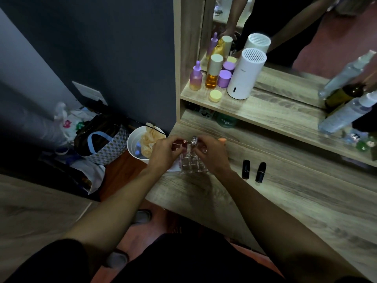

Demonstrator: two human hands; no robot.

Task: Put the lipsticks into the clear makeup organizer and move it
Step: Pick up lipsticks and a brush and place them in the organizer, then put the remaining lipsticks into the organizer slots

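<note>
Clear gridded organizer (190, 163) sits between both hands; left hand (165, 153) and right hand (212, 154) each pinch a lipstick; two glossy black lipsticks (253, 170) lie right on the woodgrain tabletop (285, 201).

Just left of the frame's centre, the clear organizer (190, 163) stands at the near left corner of my wooden dresser top, its square cells see-through, with my fingers closed on both its sides. Two lipsticks stand upright in its back cells: a reddish-capped one (184, 142) on the left and a silver-topped one (194, 140) beside it. To the right, well apart from it, two black lipsticks (246, 169) (261, 172) lie side by side on the wood.
</note>
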